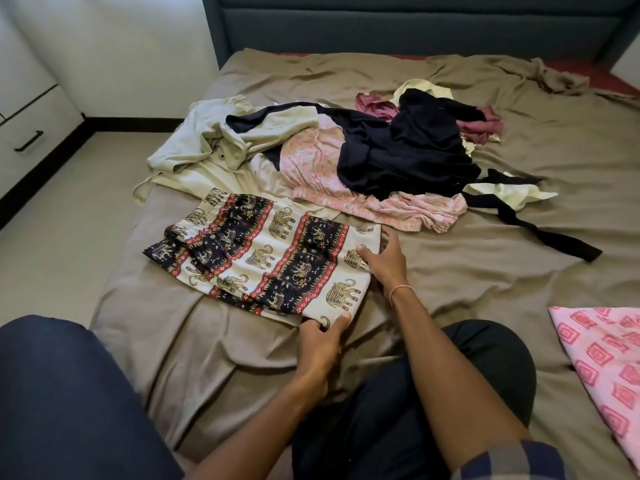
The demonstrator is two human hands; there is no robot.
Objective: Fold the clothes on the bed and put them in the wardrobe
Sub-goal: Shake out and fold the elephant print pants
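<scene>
So we've got both hands on the elephant-print pants (277, 258): our left hand (323, 336) pinches the near right corner, thumb on top and fingers curled under, and our right hand (384, 258) clamps the far end of that same right edge, thumb over the cloth, with the fingers seemingly tucked along or under it (hard to be sure). The pants lie flat on the brown bedsheet (450, 289) right in front of our knees, already doubled lengthwise by the look of it, with the gathered waistband at the far left. Holding both ends of one short edge makes sense to us, since that keeps the edge straight when it gets carried over toward the waistband for the next fold. Room-wise, the sheet to the left of the pants runs out fast at the mattress edge, so the fold probably wants to land on the pants themselves, not past them. The far side is tight: the cream garment (207, 147) and the pink floral one (322, 168) touch or sit just beside the pants' top edge, with the black garment (408, 150) heaped on them. There's open sheet to the right, between us and the pink patterned cloth (602, 358). The white cabinet (27, 133) stands across the floor on the left.
</scene>
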